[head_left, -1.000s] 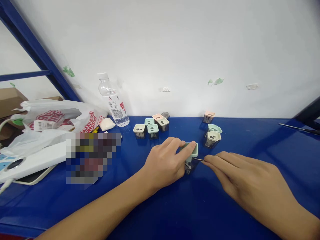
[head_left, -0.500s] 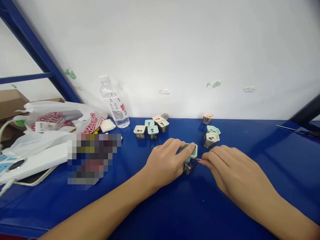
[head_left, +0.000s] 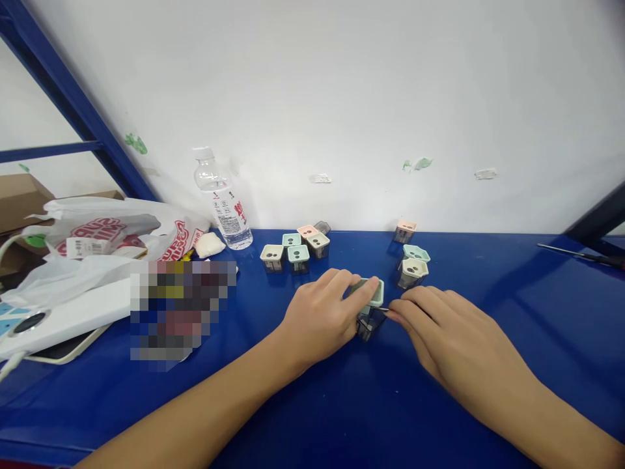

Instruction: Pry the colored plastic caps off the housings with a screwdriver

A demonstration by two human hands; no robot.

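Left hand point(head_left: 322, 319): fingers closed over the green-lidded sharpener point(head_left: 375, 298), which sits under the fingertips.
Right hand point(head_left: 439, 332): fingertips pinch a thin metal tool point(head_left: 382, 309), its tip against the sharpener's side.
Progress: this one is being worked on; the other sharpeners point(head_left: 293, 251) stand untouched beyond the fingertips.

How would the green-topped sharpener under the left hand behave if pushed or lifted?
Probably light: the left hand steadies the sharpener with fingertips alone. Likely stiff plastic, as its lid and dark body keep square edges. It may skid or tip on the smooth blue table; the left hand pins it while the right hand presses a thin tool against it.
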